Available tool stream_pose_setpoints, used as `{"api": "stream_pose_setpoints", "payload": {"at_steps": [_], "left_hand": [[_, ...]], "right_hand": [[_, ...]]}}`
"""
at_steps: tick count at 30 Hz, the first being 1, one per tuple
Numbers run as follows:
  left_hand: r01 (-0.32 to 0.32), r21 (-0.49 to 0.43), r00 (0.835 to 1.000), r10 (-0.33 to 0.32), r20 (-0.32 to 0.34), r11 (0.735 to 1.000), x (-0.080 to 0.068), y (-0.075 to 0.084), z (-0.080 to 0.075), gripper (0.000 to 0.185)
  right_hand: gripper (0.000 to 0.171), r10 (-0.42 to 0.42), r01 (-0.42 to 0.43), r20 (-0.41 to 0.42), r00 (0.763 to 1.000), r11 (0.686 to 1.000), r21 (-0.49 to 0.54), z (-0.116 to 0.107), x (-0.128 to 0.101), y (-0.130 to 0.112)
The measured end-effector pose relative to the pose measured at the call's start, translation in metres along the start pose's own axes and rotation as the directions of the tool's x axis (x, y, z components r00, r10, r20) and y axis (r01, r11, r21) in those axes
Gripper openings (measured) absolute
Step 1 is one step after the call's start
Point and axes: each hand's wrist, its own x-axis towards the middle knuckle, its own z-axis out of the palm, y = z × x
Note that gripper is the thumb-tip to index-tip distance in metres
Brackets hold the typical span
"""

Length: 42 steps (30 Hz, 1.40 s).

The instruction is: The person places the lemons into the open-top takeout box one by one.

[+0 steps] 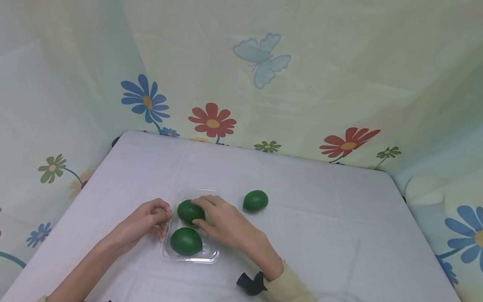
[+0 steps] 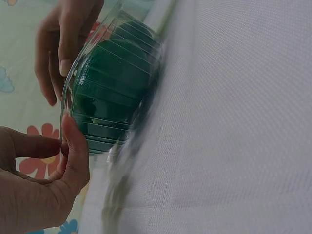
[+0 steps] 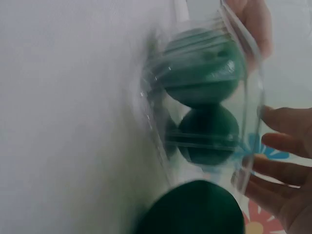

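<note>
A clear plastic tray [image 1: 211, 255] lies on the white table and holds two dark green, egg-shaped fruits. My right hand [image 1: 198, 213] grips the far fruit [image 1: 187, 211] inside the tray, index finger over its top and thumb on its near side. The near fruit [image 1: 185, 241] lies free in the tray. My left hand [image 1: 165, 216] pinches the tray's left rim; the left wrist view shows thumb and finger of that hand [image 2: 63, 142] closed on the ribbed tray wall [image 2: 122, 58]. A third green fruit [image 1: 255, 200] lies on the table, right of the tray.
The white table [image 1: 320, 235] is enclosed by flowered curtains [image 1: 264, 84] on the back and both sides. A black wrist mount [image 1: 250, 283] sits on my right sleeve. The right wrist view shows both fruits blurred through the tray [image 3: 204, 97].
</note>
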Motion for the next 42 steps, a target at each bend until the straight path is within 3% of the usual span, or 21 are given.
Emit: {"api": "stream_pose_setpoints", "payload": {"at_steps": [8, 19, 23, 30, 36, 42], "left_hand": [[-0.005, -0.002, 1.0, 0.005, -0.002, 1.0, 0.0, 0.0, 0.0, 0.025], [-0.005, 0.008, 1.0, 0.005, -0.004, 1.0, 0.001, -0.001, 0.0, 0.026], [-0.007, 0.007, 1.0, 0.007, -0.004, 1.0, 0.001, -0.001, 0.0, 0.026], [-0.008, 0.0, 1.0, 0.008, -0.004, 1.0, 0.0, 0.0, 0.0, 0.025], [-0.006, -0.004, 1.0, 0.006, -0.004, 1.0, 0.0, -0.001, 0.0, 0.026], [-0.009, 0.004, 1.0, 0.009, -0.003, 1.0, 0.0, 0.0, 0.0, 0.027]], "right_hand": [[0.047, -0.094, 0.09, -0.203, 0.975, 0.995, -0.031, -0.022, -0.029, 0.015], [0.049, -0.128, 0.09, -0.337, 0.933, 0.988, -0.127, -0.036, -0.056, 0.055], [0.049, -0.09, 0.034, -0.348, 0.933, 0.986, -0.165, -0.035, -0.061, 0.074], [0.057, -0.024, -0.023, -0.321, 0.947, 0.99, -0.141, -0.03, -0.063, 0.096], [0.064, 0.063, -0.094, -0.266, 0.962, 0.99, -0.108, -0.025, -0.064, 0.107], [0.059, 0.126, -0.151, -0.241, 0.962, 0.985, -0.088, -0.023, -0.068, 0.109]]}}
